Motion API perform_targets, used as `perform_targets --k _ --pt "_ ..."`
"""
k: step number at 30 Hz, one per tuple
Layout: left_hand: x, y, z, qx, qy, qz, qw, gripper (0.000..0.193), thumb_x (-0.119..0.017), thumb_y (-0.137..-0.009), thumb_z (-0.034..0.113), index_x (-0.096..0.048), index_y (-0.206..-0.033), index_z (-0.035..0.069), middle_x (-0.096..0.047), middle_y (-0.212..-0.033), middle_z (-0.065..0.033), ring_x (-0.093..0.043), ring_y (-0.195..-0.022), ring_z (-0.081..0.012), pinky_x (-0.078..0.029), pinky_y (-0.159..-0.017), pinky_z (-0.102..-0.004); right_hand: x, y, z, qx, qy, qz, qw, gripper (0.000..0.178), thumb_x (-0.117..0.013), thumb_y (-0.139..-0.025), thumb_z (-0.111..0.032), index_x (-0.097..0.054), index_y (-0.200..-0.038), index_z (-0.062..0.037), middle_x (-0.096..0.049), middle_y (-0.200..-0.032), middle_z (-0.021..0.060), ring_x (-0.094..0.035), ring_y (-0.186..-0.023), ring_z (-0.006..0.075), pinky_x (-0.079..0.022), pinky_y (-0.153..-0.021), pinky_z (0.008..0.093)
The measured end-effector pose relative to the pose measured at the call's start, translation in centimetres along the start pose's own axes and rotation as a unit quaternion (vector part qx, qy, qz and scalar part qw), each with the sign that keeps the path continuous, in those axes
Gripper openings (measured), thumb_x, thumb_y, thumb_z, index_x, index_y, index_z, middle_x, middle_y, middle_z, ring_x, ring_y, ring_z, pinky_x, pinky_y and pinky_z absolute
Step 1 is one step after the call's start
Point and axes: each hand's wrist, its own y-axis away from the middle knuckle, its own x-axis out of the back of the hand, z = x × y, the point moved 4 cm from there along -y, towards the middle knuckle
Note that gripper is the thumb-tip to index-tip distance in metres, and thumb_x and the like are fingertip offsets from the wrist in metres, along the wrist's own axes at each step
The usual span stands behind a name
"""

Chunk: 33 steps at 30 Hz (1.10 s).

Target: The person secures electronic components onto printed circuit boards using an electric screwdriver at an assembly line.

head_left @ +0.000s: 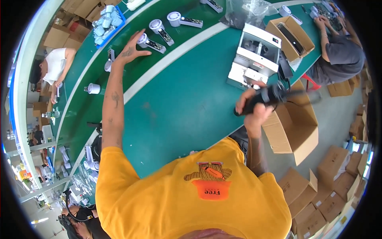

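My left hand [133, 49] reaches over the green belt, fingers and thumb spread around the round end of a white handheld device [154, 46] with its circuit board exposed. Whether the fingers touch it, I cannot tell. Similar devices, a second one [162, 33] and a third [185, 20], lie farther along. My right hand [256, 113] is closed around a black electric screwdriver [264, 97], held above the table's right edge and partly blurred. Just beyond it stands a white screw feeder machine [256, 53] with an open top.
An open cardboard box [296, 123] is below the right edge; another box [288, 38] with a black object stands behind the machine beside a clear plastic bag [248, 14]. A blue tray [111, 34] holds pale blue parts. Co-workers sit at far right [336, 55] and left [57, 67].
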Motion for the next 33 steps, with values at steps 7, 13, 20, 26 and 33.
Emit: perform_targets --k 7,13,20,26,33 --pt "1.7 3.3 3.6 0.091 0.033 0.032 0.995 0.05 -0.089 -0.076 0.031 -0.066 -0.114 0.008 -0.066 -0.101 -0.0063 -0.063 -0.09 -0.0182 -0.052 -0.081 -0.0319 0.5 -4.7 -6.1 0.06 0.059 -0.009 0.996 0.076 -0.05 -0.092 -0.075 -0.042 -0.123 -0.0065 -0.051 -0.064 0.0076 -0.049 -0.044 0.0177 -0.042 -0.042 0.032" --pt "-3.0 6.4 21.6 -0.086 0.055 0.028 0.994 0.049 -0.088 -0.073 0.034 -0.069 -0.112 0.012 -0.069 -0.103 -0.0054 -0.07 -0.085 -0.0261 -0.056 -0.075 -0.0341 -2.3 -9.8 -7.2 0.198 0.198 0.002 0.96 0.066 -0.046 -0.1 -0.062 -0.043 -0.125 -0.0017 -0.054 -0.063 0.0089 -0.049 -0.044 0.0168 -0.043 -0.044 0.0311" --pt "-9.6 7.8 28.4 -0.076 0.052 0.045 0.995 0.05 -0.085 -0.075 0.041 -0.067 -0.113 0.014 -0.068 -0.103 -0.0063 -0.071 -0.081 -0.0274 -0.056 -0.065 -0.0369 -3.8 -9.8 -5.2 0.202 0.201 0.02 0.958 0.045 -0.053 -0.105 -0.04 -0.047 -0.117 0.0028 -0.053 -0.059 0.0072 -0.049 -0.044 0.0132 -0.04 -0.043 0.0263" --pt "-10.7 8.4 28.7 -0.051 0.043 0.07 0.995 0.05 -0.085 -0.075 0.038 -0.067 -0.115 0.013 -0.067 -0.107 -0.0061 -0.071 -0.081 -0.0263 -0.055 -0.063 -0.0365 -2.8 -7.0 -4.7 0.128 0.197 0.044 0.971 0.057 -0.049 -0.104 -0.051 -0.045 -0.117 0.004 -0.049 -0.06 0.0091 -0.048 -0.043 0.0162 -0.042 -0.042 0.0302" --pt "-10.7 8.1 28.8 -0.056 0.047 0.063 0.995 0.049 -0.084 -0.076 0.037 -0.067 -0.114 0.013 -0.067 -0.107 -0.0068 -0.071 -0.08 -0.0267 -0.055 -0.063 -0.0359 -1.9 -6.9 -3.6 0.099 0.188 0.047 0.976 0.055 -0.048 -0.105 -0.05 -0.044 -0.118 0.0035 -0.049 -0.06 0.0088 -0.048 -0.043 0.0162 -0.042 -0.042 0.0307"
